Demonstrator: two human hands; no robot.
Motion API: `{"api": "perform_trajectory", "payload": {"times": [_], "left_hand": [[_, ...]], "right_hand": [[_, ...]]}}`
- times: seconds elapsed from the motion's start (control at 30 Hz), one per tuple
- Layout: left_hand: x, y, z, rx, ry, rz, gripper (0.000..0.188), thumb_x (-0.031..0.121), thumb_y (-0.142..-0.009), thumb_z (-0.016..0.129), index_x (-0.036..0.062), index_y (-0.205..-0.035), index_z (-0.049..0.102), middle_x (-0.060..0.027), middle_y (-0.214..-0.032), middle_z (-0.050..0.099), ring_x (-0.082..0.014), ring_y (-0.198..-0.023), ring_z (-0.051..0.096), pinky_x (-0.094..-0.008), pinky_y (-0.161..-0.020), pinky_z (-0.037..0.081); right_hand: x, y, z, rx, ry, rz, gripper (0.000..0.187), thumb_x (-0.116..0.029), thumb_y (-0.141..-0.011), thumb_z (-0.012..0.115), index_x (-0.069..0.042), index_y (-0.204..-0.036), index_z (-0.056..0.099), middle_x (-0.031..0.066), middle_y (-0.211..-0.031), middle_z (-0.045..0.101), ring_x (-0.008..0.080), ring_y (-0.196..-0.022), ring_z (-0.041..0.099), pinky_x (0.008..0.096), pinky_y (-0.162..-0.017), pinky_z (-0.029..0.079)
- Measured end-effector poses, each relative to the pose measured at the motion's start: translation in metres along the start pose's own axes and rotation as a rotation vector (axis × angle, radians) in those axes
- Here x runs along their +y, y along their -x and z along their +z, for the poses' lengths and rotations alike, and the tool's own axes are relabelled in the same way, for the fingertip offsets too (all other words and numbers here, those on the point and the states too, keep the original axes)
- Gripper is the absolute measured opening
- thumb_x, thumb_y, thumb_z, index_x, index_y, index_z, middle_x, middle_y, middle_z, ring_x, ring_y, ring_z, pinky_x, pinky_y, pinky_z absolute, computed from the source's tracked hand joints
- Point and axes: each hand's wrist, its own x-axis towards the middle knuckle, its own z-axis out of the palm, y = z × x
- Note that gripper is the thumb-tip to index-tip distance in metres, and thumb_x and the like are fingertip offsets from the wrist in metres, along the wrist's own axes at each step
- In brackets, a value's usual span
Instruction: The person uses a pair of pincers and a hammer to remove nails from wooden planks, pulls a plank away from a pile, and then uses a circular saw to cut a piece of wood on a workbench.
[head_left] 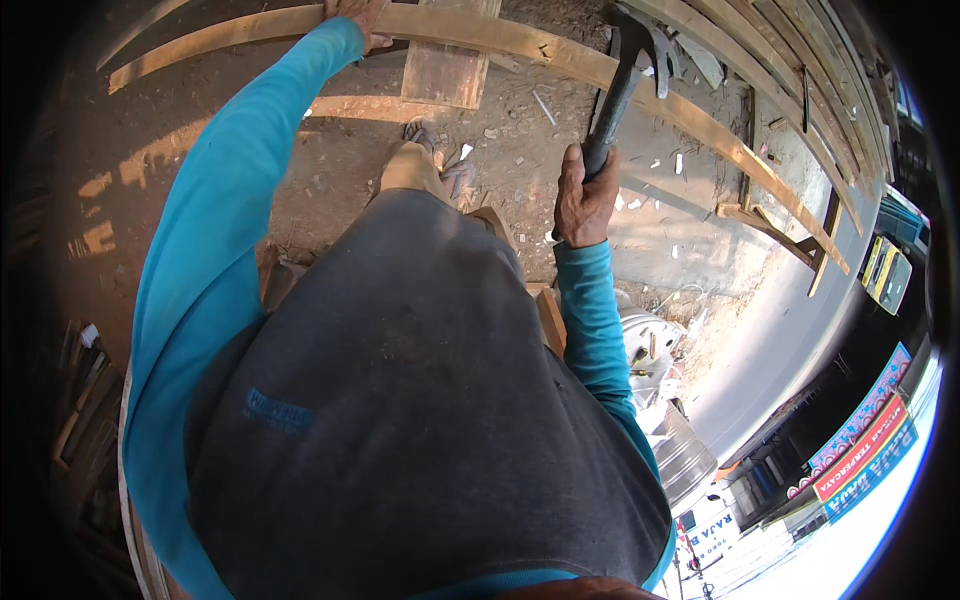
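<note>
One hammer (616,102), dark and claw-headed, juts forward from your gripping right hand (588,202); beneath your clasping left hand (357,13) runs a long, light-brown batten (562,56).

Sunlight (97,240) patches dirt ground (150,140) beside a grey road (785,362).

claw hammer (620,100) (dark-handled, gripped), long wooden batten (560,56)

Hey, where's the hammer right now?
In the head view, the hammer is near the top, right of centre, held in the person's right grip and overlapping the long wooden strip.
</note>
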Motion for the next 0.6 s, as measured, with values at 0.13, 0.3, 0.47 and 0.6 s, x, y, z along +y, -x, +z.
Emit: {"api": "perform_trajectory", "payload": {"times": [0.13,0.3,0.47,0.6], "left_hand": [[0.011,-0.002,-0.015,-0.072,-0.009,-0.031,0.07,0.042,-0.077,0.079,0.0223,-0.133,0.042,-0.0061,-0.13,0.047,-0.0301,-0.125,0.044,-0.0505,-0.103,0.03],[0.001,0.006,0.012,-0.009,-0.005,-0.022,0.071,0.041,-0.076,0.08,0.0232,-0.133,0.042,-0.0057,-0.127,0.049,-0.0294,-0.126,0.043,-0.0494,-0.103,0.03],[0.002,0.0,0.007,-0.041,-0.002,-0.055,0.071,0.045,-0.071,0.081,0.0187,-0.127,0.046,-0.0089,-0.125,0.048,-0.0315,-0.122,0.043,-0.0508,-0.1,0.03],[0.016,-0.005,-0.015,-0.098,0.013,-0.053,0.072,0.039,-0.075,0.082,0.0233,-0.133,0.041,-0.0063,-0.132,0.047,-0.0298,-0.128,0.042,-0.0496,-0.104,0.028]], "right_hand": [[0.008,-0.007,0.0,-0.157,0.331,0.106,0.039,-0.036,-0.096,0.06,0.001,-0.09,0.05,0.016,-0.067,0.053,0.0304,-0.062,0.054,0.0438,-0.062,0.044],[-0.091,-0.003,-0.013,0.148,-0.273,-0.065,0.032,-0.033,-0.099,0.059,-0.002,-0.091,0.053,0.0046,-0.064,0.05,0.0109,-0.048,0.045,0.0261,-0.044,0.038],[-0.059,-0.025,0.001,0.257,-0.589,-0.559,0.028,-0.026,-0.094,0.066,-0.005,-0.09,0.049,0.0055,-0.064,0.052,0.0094,-0.05,0.048,0.0219,-0.043,0.04],[0.046,0.006,0.017,-0.104,0.477,0.157,0.036,-0.032,-0.093,0.064,0.002,-0.096,0.051,0.0192,-0.067,0.053,0.0296,-0.063,0.057,0.0451,-0.061,0.046]]}}
